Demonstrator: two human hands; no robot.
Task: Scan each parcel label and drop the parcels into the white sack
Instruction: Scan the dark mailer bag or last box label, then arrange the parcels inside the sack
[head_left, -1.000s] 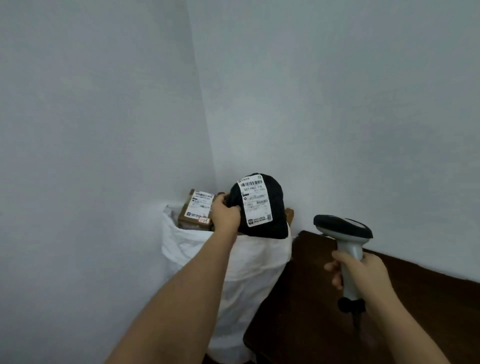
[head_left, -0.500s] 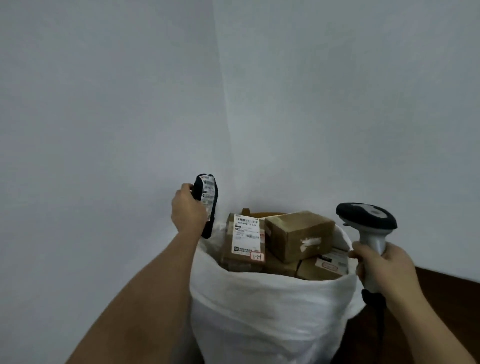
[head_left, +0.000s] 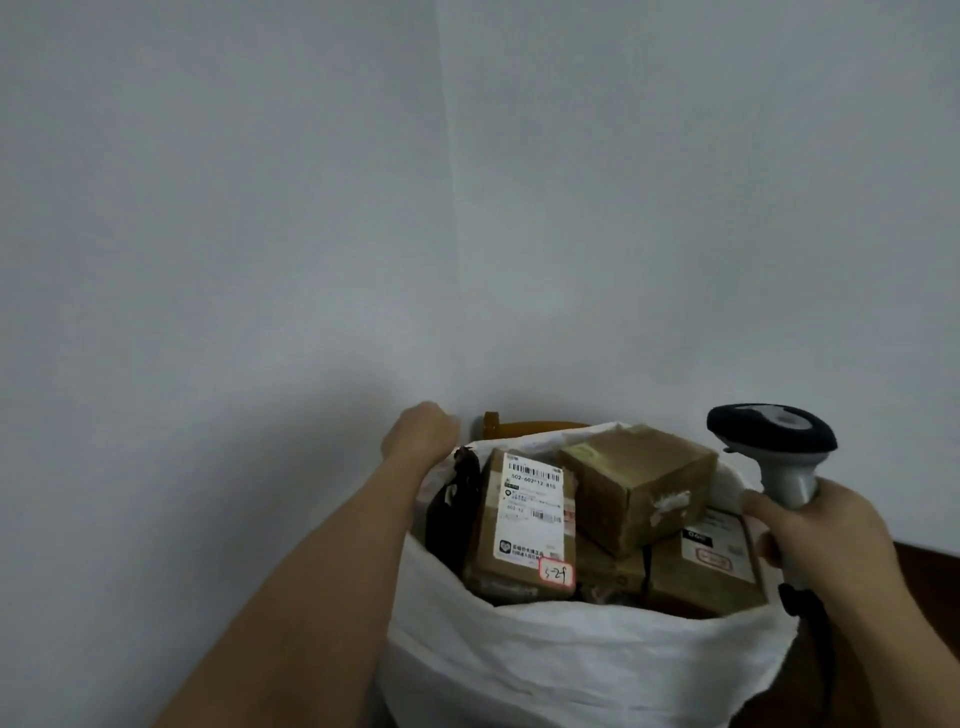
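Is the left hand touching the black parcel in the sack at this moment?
Apart. In the head view the left hand is at the far rim of the white sack, while the black parcel lies lower inside, with white fabric visible between them.

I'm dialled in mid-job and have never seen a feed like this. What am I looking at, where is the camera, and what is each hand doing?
There is no machine here: a person works with two bare hands. The one picture comes from a camera worn on their head, looking forward and down.

In the middle stands the white sack, set in a corner of two pale walls and nearly full. Inside show brown cardboard parcels: one with a white label facing up, another cardboard box beside it, and a black parcel tucked along the sack's left inner edge.

The right hand grips a handheld barcode scanner by its handle. The left hand is at the sack's far left rim; its fingers are hidden, so I cannot tell whether it holds anything.
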